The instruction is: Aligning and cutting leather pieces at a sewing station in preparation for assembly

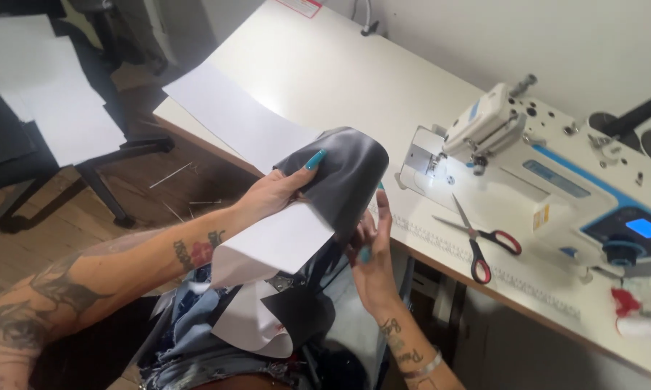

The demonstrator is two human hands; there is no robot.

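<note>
A piece of dark grey shiny fabric is folded over a white sheet in front of the table's edge. My left hand grips the fabric's upper left side, thumb on top. My right hand holds the fabric's lower right edge from beneath. More white and black pieces lie on my lap below.
A white sewing machine stands on the white table at the right, its lamp lit. Red-handled scissors lie beside it. A white sheet hangs over the table's left edge. A chair base stands on the wooden floor.
</note>
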